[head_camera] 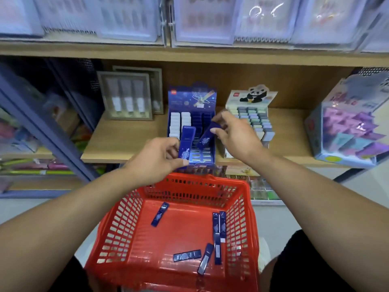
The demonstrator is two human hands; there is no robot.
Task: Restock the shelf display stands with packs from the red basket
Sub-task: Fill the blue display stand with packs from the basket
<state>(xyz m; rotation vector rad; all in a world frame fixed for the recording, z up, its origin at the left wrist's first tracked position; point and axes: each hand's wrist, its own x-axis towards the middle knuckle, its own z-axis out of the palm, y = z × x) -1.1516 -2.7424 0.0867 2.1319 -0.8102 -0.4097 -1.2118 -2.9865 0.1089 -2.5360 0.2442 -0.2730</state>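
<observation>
Holding one dark blue pack [186, 144] upright in left hand [156, 160], grip closed on its lower half, thumb at the bottom end. Pinching second blue pack [207, 134] in right hand [235, 135], grip closed on its upper end, pack tilted, lower end down inside the blue display stand [191, 125]. Stand on wooden shelf [126, 142], left columns filled with white packs, right columns with dark blue ones. Sitting below the hands: red basket [179, 234], with six more blue packs loose on its floor, one near the left [160, 214], the rest toward the right side [216, 237]. Just right of the blue stand: panda display stand [252, 114] full of pastel packs. Further out: grey framed box [126, 95] at left, purple boxed set [349, 123] at right, blurred clear packages on the shelf above.
</observation>
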